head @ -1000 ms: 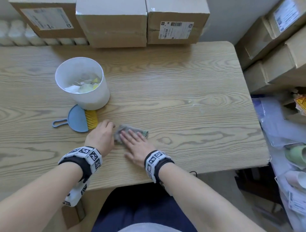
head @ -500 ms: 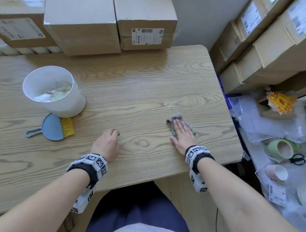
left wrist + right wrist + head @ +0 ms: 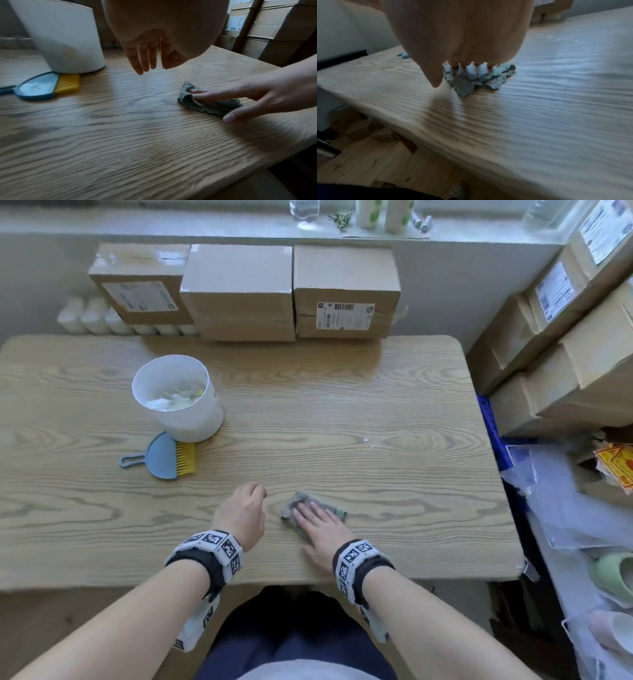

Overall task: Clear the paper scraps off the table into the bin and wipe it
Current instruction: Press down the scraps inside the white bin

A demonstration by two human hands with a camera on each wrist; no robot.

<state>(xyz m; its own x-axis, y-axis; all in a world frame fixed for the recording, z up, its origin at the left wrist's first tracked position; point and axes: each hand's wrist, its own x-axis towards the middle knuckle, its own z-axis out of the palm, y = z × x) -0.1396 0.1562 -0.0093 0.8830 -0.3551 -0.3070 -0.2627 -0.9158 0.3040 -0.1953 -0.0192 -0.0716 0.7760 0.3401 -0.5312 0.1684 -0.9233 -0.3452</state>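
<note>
A: The right hand (image 3: 317,525) presses flat, fingers straight, on the bunched grey cloth (image 3: 295,506) near the counter (image 3: 359,392) front edge; the left hand (image 3: 241,513) rests beside it, loosely curled, holding nothing.

B: Risk?

A: A wide sweep could knock the bin (image 3: 191,419) or brush (image 3: 164,456). White specks (image 3: 367,441) may get missed.

B: Hidden?

A: The scraps (image 3: 178,400) in the bin blur together; the cloth's underside is unseen.
</note>
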